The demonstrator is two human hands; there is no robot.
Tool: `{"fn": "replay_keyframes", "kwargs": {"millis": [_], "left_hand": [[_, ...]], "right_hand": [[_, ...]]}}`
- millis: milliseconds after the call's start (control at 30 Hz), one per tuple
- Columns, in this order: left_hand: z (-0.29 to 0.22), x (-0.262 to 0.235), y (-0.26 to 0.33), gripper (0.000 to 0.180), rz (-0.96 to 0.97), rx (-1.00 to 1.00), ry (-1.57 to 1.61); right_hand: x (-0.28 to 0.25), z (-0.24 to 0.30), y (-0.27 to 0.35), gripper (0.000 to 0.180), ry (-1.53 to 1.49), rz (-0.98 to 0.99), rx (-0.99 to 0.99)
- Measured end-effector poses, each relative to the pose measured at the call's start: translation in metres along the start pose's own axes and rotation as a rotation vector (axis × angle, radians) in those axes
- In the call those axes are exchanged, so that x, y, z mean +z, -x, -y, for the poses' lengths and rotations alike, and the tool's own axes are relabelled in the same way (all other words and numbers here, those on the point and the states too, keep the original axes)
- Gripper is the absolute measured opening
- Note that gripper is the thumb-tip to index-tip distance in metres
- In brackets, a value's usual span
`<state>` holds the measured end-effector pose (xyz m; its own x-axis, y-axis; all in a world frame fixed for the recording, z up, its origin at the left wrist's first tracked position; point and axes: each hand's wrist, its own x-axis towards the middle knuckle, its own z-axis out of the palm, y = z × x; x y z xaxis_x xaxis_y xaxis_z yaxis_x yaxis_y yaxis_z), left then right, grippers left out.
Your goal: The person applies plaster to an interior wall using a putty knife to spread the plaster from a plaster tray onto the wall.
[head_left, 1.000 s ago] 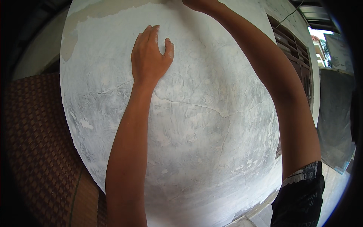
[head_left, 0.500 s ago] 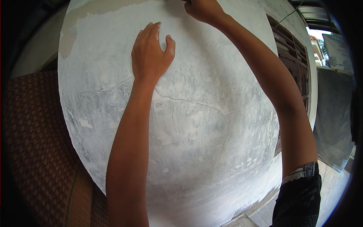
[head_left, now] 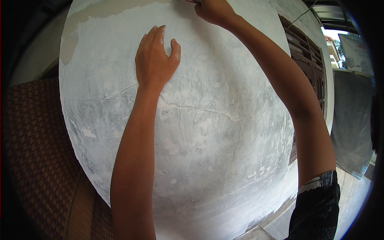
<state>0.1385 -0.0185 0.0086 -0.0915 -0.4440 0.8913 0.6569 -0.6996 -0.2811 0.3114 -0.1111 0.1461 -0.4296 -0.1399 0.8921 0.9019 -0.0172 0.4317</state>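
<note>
Before me stands a wall (head_left: 200,148) coated in patchy white and grey, with a thin crack running across its middle. My left hand (head_left: 155,60) is up against it, fingers extended, thumb apart, and white smears on the fingertips; it holds nothing. Higher and to the right, my right hand (head_left: 216,11) is closed at the upper edge of the picture. A small dark bit of something pokes out on its left side, but the rest is cut off, so its kind cannot be made out. A bare greyish band (head_left: 104,15) borders the white coat along the top left.
A brown woven mat or panel (head_left: 40,152) stands at the left. On the right are a dark brown slatted window or door frame (head_left: 308,60) and a dark grey sheet (head_left: 352,120). A thin wire (head_left: 303,15) hangs at the upper right.
The view has shifted slightly, and the wall lies a little further left in it. My left hand appears slightly further left; my right hand keeps nearly the same place, still closed.
</note>
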Motion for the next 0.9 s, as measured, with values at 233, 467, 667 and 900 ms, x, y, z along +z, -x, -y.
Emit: {"fn": "replay_keyframes", "kwargs": {"millis": [233, 467, 667, 900], "left_hand": [[-0.002, 0.003, -0.001, 0.043, 0.008, -0.023, 0.071], [0.003, -0.002, 0.001, 0.044, 0.019, -0.003, -0.026], [-0.004, 0.006, 0.001, 0.045, 0.022, -0.018, -0.006], [0.006, -0.006, 0.0, 0.046, 0.056, 0.001, -0.069]], "right_hand": [[0.017, -0.009, -0.005, 0.018, 0.102, 0.13, 0.025], [-0.005, 0.006, 0.008, 0.012, -0.099, -0.073, -0.096], [0.01, -0.062, -0.021, 0.018, 0.052, -0.03, 0.108], [0.0, -0.004, 0.031, 0.015, 0.021, 0.194, 0.05]]}}
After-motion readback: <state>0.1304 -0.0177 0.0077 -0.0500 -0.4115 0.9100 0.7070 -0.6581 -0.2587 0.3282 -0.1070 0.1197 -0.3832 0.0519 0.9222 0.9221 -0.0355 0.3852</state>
